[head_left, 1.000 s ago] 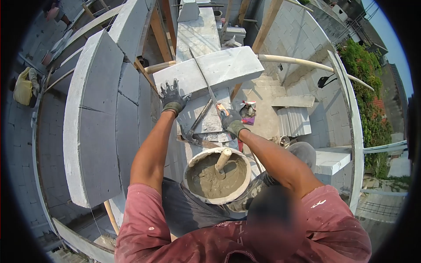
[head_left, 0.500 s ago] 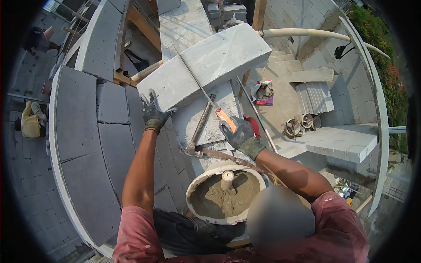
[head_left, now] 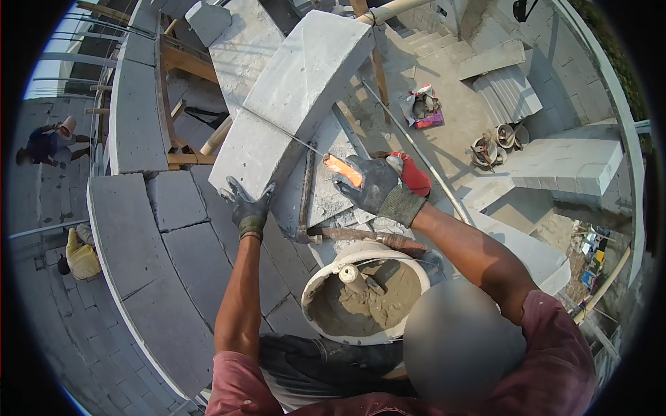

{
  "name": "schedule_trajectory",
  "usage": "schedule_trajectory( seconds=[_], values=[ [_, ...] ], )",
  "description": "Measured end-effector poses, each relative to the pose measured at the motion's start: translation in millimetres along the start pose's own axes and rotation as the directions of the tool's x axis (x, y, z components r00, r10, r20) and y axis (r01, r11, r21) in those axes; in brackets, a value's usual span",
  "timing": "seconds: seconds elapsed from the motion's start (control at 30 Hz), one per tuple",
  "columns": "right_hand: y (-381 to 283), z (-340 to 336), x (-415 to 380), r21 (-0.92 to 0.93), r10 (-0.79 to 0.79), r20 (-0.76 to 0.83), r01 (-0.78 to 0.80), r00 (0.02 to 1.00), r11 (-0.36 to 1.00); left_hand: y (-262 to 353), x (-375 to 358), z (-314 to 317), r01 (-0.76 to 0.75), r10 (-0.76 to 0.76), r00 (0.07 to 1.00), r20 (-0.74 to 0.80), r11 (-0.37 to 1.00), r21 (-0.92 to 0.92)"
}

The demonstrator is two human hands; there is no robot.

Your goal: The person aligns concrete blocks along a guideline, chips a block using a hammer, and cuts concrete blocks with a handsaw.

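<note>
A big pale concrete block lies slanted across the wall top. My left hand, in a dark glove, rests with spread fingers against the block's near end. In a grey and red glove, my right hand grips the orange handle of a handsaw. Its thin blade runs up and left across the block. A hammer lies on the wall top between my hands. In front of me stands a white bucket of wet mortar with a trowel handle sticking out of it.
A rusty tool lies by the bucket's far rim. Curved grey block walls drop off at the left. Two people are on the ground below. Stairs, small buckets and debris lie lower right.
The view has swung left and tilted, so the block now sits steeper in the picture. My right hand with the saw handle has risen toward the block; my left hand stays at its near end.
</note>
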State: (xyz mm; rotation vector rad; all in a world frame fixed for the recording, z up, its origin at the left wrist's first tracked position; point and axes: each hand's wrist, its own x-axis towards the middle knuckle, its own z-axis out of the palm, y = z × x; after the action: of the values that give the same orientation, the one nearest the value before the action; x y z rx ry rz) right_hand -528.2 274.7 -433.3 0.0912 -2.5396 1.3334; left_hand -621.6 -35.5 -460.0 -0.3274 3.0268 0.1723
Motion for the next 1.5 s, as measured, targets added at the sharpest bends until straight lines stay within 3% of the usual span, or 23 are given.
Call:
schedule_trajectory(
  seconds=[0.13,0.17,0.2,0.23,0.33,0.4,0.43,0.47,0.6,0.63,0.7,0.8,0.9,0.93,1.0,1.13,1.17,1.23,1.27,1.3,1.33,1.4,1.5],
  values=[
    [11.1,-14.8,0.6,0.006,-0.006,-0.009,0.006,1.000,1.000,-20.7,-1.3,13.3,-0.062,0.062,0.998,-0.001,0.998,0.008],
    [17.4,-12.6,-1.1,-0.021,-0.023,-0.008,0.022,1.000,1.000,-28.1,14.0,21.3,-0.012,0.007,0.999,-0.037,0.988,-0.151],
    [21.6,-10.2,-2.1,-0.049,-0.040,-0.005,0.040,0.999,0.998,-24.6,24.5,15.7,-0.010,0.005,0.999,-0.036,0.989,-0.147],
    [19.7,-8.5,-1.9,-0.062,-0.029,0.015,0.029,0.999,0.998,-17.8,34.6,5.8,0.186,-0.223,0.974,-0.042,0.890,-0.415],
    [-0.9,-16.0,6.1,-0.041,0.089,0.097,-0.085,0.991,0.996,21.5,44.4,1.7,0.417,-0.561,0.826,-0.062,0.681,-0.603],
    [0.1,-15.8,8.7,-0.033,0.053,0.032,-0.052,0.998,0.998,44.0,41.2,-6.4,0.581,-0.597,0.802,-0.018,0.788,-0.204],
    [-0.8,-18.1,10.8,-0.081,0.104,0.111,-0.095,0.988,0.992,33.1,49.2,5.4,0.591,-0.604,0.795,-0.057,0.792,-0.152],
    [-1.0,-19.1,12.9,-0.132,0.148,0.182,-0.125,0.972,0.983,28.7,49.9,4.9,0.598,-0.610,0.790,-0.062,0.788,-0.142],
    [8.3,-29.8,-14.1,-0.026,0.050,0.107,-0.048,0.993,0.999,42.4,43.6,0.1,0.591,-0.602,0.797,-0.042,0.793,-0.146],
    [14.1,-42.9,-28.3,-0.136,0.149,0.299,-0.112,0.942,0.984,40.2,44.8,0.5,0.587,-0.597,0.801,-0.048,0.797,-0.142],
    [18.3,-76.2,-64.1,0.042,0.082,0.229,-0.094,0.970,0.995,31.1,49.0,5.0,0.588,-0.603,0.798,-0.027,0.787,-0.188],
    [24.6,-68.3,-70.1,0.091,0.033,0.151,-0.047,0.988,0.995,40.9,43.8,-0.9,0.578,-0.597,0.802,-0.031,0.788,-0.213],
    [25.7,-11.8,-7.1,-0.081,0.105,0.109,-0.097,0.989,0.992,38.9,46.2,4.5,0.581,-0.601,0.797,-0.065,0.791,-0.192],
    [18.7,-8.2,2.0,-0.124,0.037,0.053,-0.030,0.998,0.992,41.3,49.5,3.1,0.574,-0.594,0.802,-0.061,0.795,-0.198],
    [19.7,-15.9,-0.4,-0.155,0.144,0.224,-0.110,0.964,0.982,35.4,45.1,6.0,0.547,-0.560,0.825,-0.075,0.824,-0.147],
    [7.3,-72.3,-65.1,-0.082,0.159,0.221,-0.145,0.962,0.986,32.8,47.8,7.1,0.536,-0.552,0.831,-0.067,0.828,-0.165],
    [13.9,-72.3,-77.8,0.030,0.087,0.092,-0.090,0.992,0.996,31.0,49.4,9.4,0.542,-0.557,0.828,-0.067,0.825,-0.161],
    [17.9,-62.7,-63.9,0.016,0.146,0.119,-0.149,0.982,0.989,29.3,50.1,10.3,0.516,-0.531,0.845,-0.064,0.841,-0.165],
    [21.6,-48.6,-40.1,-0.121,0.281,0.276,-0.257,0.919,0.959,26.6,44.3,11.6,0.523,-0.536,0.842,-0.061,0.839,-0.150],
    [29.2,-14.0,-8.5,-0.079,0.114,0.153,-0.103,0.982,0.992,26.2,41.7,9.6,0.543,-0.554,0.830,-0.062,0.829,-0.134],
    [28.7,0.2,4.4,-0.108,0.084,0.118,-0.071,0.989,0.992,35.6,47.5,5.0,0.551,-0.564,0.823,-0.071,0.822,-0.143],
    [22.2,-6.5,4.1,-0.160,0.248,0.261,-0.211,0.933,0.964,37.8,36.6,1.2,0.573,-0.582,0.812,-0.045,0.809,-0.129],
    [5.2,-57.7,-42.9,-0.091,0.077,0.165,-0.063,0.983,0.994,37.6,50.3,-0.1,0.527,-0.541,0.839,-0.057,0.834,-0.164]
  ],
)
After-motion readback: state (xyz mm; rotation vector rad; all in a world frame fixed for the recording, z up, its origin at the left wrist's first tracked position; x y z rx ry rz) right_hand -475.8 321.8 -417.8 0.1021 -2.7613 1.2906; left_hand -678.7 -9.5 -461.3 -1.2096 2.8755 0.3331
